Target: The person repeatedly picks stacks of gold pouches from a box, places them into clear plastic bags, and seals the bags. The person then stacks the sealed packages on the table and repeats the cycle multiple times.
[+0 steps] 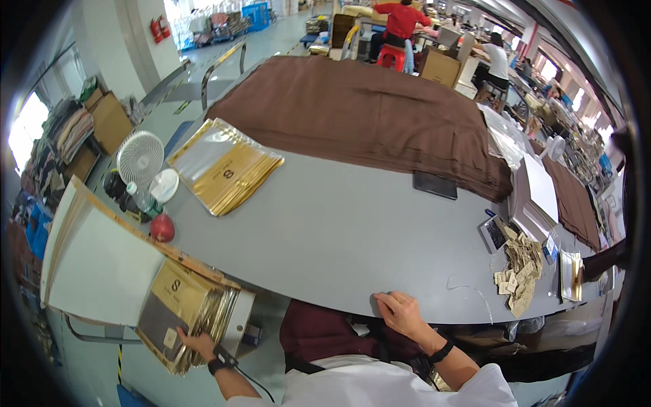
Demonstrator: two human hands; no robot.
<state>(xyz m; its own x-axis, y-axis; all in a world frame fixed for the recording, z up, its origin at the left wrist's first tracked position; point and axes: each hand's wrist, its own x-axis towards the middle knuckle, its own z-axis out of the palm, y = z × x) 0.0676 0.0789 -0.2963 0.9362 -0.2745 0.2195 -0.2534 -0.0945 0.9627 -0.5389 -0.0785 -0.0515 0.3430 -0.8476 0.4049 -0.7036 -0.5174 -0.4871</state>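
Note:
At the lower left, my left hand lies on the front of a stack of packed bags, its fingers stretched over the top one. That top bag is clear and gold with dark folded cloth inside. My right hand rests at the near edge of the grey table, fingers curled in; a small dark spot shows by the fingertips, and what they hold, if anything, is hidden. A pile of flat gold and clear bags lies at the table's left. Brown cloth is stacked across the far side.
A white fan, a bottle and a red round object stand at the left edge. On the right are loose paper tags, white sheets and a black flat object. People work farther back.

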